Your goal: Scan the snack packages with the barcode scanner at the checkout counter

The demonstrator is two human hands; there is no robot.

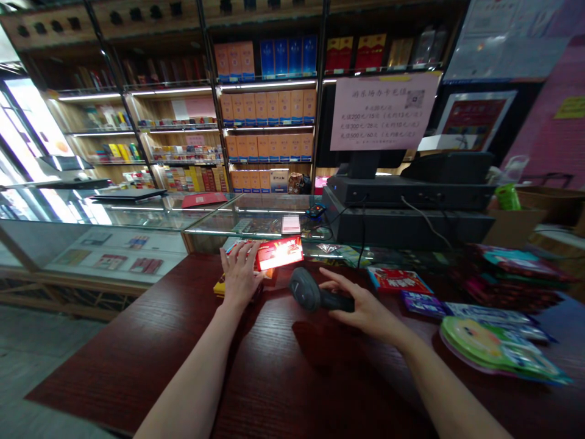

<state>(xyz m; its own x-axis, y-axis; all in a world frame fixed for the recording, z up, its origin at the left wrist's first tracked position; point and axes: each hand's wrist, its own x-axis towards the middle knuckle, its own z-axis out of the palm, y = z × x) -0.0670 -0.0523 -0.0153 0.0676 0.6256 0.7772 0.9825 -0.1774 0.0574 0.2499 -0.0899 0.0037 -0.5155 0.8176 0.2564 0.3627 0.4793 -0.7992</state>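
My left hand [241, 274] rests with its fingers closed on a red box [280, 253], brightly lit on its face, at the back of the dark red wooden counter [183, 347]. Under that hand, a yellow packet [220, 286] sticks out on the left. My right hand [359, 302] is wrapped around the handle of a dark barcode scanner [305, 289]. The scanner's head points left, just right of the red box, low over the counter.
A red packet [399, 280], a purple packet [423, 303], a green package [496, 347] and a stack of packets [514, 277] lie on the right. Behind stand a glass case [256, 204] and a monitor with a pink sign [381, 113].
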